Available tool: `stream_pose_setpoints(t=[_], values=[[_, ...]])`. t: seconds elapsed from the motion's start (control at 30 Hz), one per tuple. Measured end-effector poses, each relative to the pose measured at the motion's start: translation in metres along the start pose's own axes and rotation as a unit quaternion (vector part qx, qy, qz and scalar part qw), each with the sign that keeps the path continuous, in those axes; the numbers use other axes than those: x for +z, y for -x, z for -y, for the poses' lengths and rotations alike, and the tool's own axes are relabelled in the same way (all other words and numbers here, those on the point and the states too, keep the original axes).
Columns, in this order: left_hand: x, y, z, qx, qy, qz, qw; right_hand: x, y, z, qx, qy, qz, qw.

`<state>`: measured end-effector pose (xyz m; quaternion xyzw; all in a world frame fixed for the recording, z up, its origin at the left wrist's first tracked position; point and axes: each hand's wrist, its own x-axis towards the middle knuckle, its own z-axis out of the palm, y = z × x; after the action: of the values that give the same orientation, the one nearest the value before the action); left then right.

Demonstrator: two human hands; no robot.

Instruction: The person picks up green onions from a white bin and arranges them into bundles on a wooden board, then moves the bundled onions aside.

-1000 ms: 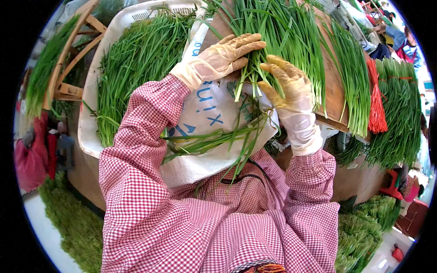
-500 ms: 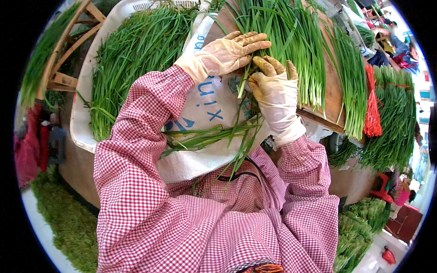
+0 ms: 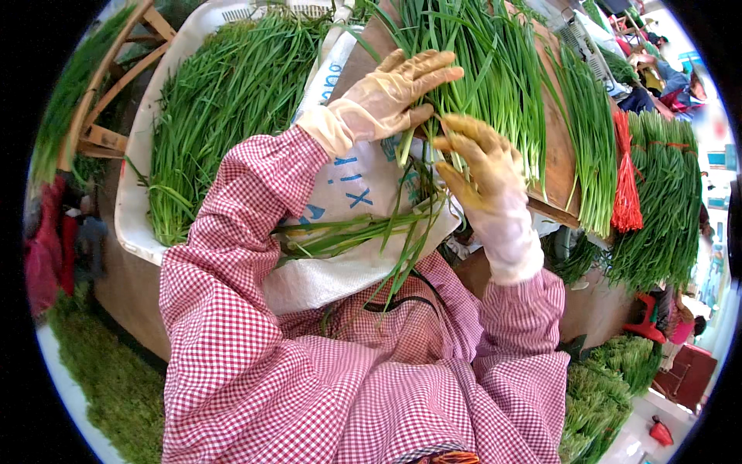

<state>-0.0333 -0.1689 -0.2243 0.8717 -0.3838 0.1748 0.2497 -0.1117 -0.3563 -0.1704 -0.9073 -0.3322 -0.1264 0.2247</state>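
My left hand [image 3: 390,97], in a pale translucent glove stained at the fingers, holds a few garlic chives between its thumb and long straight fingers. Their pale stem ends [image 3: 405,145] stick out below the thumb. To its right, my right hand [image 3: 487,170], gloved alike, is open with bent fingers spread apart, just off the stems. A large heap of green chives [image 3: 502,100] lies on the wooden board [image 3: 563,166] beyond it. Loose leaves [image 3: 348,236] are strewn over the white woven sack [image 3: 332,282] on my lap.
A white plastic crate [image 3: 131,209] full of chives stands at the left, near a wooden chair frame [image 3: 108,139]. Red ties [image 3: 626,178] hang at the board's right edge beside a bundled stack of chives [image 3: 661,201]. Other people [image 3: 680,85] are at the far right.
My right hand has drawn back down and right from the stems, and its fingers have opened. My left hand has stayed almost in place over the chives.
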Motion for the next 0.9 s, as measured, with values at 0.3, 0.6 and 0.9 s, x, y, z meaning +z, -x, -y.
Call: stream_pose_setpoints(t=[0.3, 0.6, 0.9], values=[[0.012, 0.003, 0.009, 0.003, -0.002, 0.08, 0.997, 0.038, -0.01, -0.032, -0.022, 0.2, -0.017, 0.979], [0.015, 0.002, 0.015, 0.009, 0.003, 0.082, 0.997, 0.031, -0.012, -0.033, -0.054, 0.223, 0.002, 0.973], [0.016, 0.003, 0.02, 0.012, 0.026, 0.08, 0.996, 0.039, -0.017, -0.032, -0.075, 0.277, 0.012, 0.958]])
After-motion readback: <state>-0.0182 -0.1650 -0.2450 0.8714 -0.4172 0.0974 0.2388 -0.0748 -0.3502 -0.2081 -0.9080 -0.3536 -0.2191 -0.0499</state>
